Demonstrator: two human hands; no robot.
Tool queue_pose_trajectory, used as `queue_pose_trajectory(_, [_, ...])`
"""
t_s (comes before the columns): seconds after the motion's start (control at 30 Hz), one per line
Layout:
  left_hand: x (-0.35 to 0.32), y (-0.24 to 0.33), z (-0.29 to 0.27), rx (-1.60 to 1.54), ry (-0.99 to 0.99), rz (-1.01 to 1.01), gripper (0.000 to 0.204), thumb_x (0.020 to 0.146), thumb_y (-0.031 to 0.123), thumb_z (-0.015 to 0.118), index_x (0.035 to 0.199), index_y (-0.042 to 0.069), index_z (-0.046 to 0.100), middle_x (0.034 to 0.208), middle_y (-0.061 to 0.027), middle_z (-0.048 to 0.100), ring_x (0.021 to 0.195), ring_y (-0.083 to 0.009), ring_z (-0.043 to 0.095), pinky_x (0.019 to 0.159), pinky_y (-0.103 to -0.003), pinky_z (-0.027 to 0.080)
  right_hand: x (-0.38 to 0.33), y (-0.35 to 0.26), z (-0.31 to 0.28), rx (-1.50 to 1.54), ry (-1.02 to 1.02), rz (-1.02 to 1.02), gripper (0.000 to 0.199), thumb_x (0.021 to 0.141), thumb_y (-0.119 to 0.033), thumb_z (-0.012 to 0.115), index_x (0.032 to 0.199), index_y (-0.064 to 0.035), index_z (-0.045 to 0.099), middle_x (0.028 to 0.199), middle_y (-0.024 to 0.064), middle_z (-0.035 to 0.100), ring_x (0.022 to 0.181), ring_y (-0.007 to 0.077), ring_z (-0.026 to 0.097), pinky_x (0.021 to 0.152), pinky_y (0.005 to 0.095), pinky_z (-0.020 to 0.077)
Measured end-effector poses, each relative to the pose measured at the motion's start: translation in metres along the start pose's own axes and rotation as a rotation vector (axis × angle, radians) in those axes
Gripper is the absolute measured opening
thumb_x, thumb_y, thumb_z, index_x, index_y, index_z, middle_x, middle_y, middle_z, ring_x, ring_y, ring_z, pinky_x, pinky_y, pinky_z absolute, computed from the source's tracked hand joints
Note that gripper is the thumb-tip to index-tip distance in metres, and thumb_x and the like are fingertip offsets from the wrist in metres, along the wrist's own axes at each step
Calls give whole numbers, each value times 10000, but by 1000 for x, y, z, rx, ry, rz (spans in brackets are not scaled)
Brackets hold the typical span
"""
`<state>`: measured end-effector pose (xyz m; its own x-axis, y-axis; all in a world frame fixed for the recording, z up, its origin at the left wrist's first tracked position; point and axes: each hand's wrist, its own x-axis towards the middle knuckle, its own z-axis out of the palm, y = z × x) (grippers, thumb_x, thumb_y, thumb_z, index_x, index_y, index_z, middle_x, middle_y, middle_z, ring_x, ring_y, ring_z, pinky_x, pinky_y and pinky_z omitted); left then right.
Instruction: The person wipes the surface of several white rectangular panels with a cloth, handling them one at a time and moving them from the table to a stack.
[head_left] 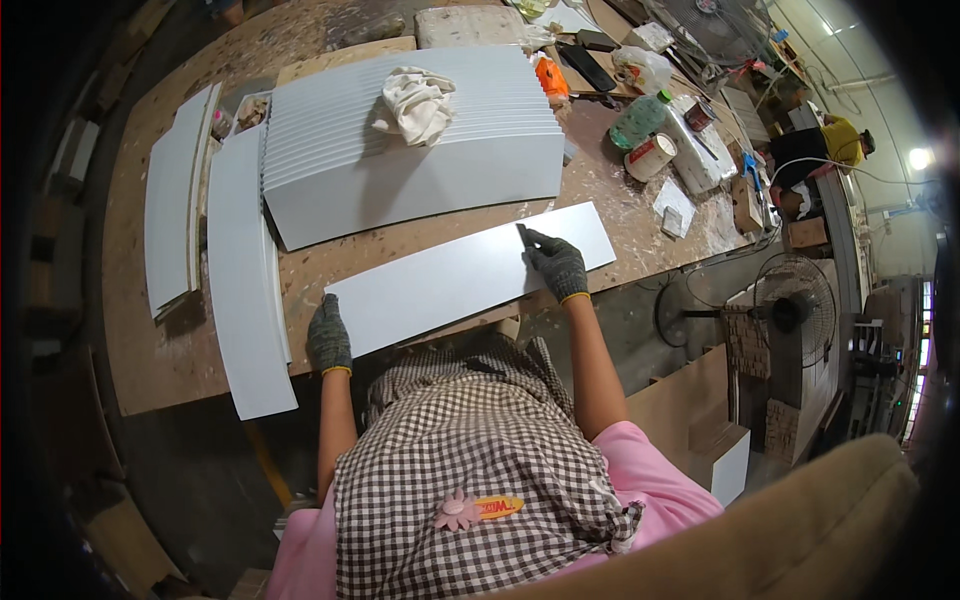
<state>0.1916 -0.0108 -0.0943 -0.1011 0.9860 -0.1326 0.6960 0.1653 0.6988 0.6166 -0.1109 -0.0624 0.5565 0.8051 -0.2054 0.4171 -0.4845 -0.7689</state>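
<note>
A long white panel (pixel 440 285) lies slantwise on the worktable in front of me. My left hand (pixel 328 335), in a dark grey knit glove, grips the panel's left end at its near corner. Over the right part of the panel, my right hand (pixel 557 266), gloved alike, is closed on a small dark flat piece (pixel 524 236). That piece touches or nearly touches the white surface; its exact kind is too small to tell. Just beyond, a row of stacked white panels (pixel 420 185) overlaps in steps, with a crumpled white cloth (pixel 418 105) on top.
More white panels (pixel 245 270) stand stacked at the left of the stained wooden table (pixel 340 260). To the right are a green bottle (pixel 638 122), a white tub (pixel 650 158) and an orange object (pixel 550 78). Beyond the table's right edge stands a fan (pixel 795 308); a person (pixel 840 145) is farther off.
</note>
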Motion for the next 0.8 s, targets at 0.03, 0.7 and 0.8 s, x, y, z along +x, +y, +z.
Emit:
queue_pose_trajectory(0.03, [0, -2, 0, 3, 8, -2, 570, 947, 492, 437, 1099, -14, 650, 1117, -219, 649, 1072, -374, 593, 916, -415, 447, -4, -7, -1, 5, -26, 31, 363, 820, -131, 699, 1180, -91, 669, 898, 145, 718, 710, 152, 659, 707, 298, 528])
queue_pose_trajectory(0.7, [1, 11, 4, -24, 37, 19, 491, 976, 399, 441, 1053, -40, 645, 1075, -243, 645, 998, -396, 602, 859, -440, 469, -11, -12, 6, 83, 99, 137, 360, 825, -150, 698, 1184, -145, 674, 889, 102, 707, 740, 162, 631, 728, 309, 513])
queue_pose_trajectory(0.8, [2, -13, 5, 139, 47, 144, 455, 984, 373, 436, 1062, -25, 642, 1089, -237, 641, 994, -393, 603, 856, -442, 472, -18, -25, 14, -13, 17, -3, 376, 815, -115, 706, 1190, -104, 671, 819, 61, 713, 667, 83, 592, 672, 258, 504])
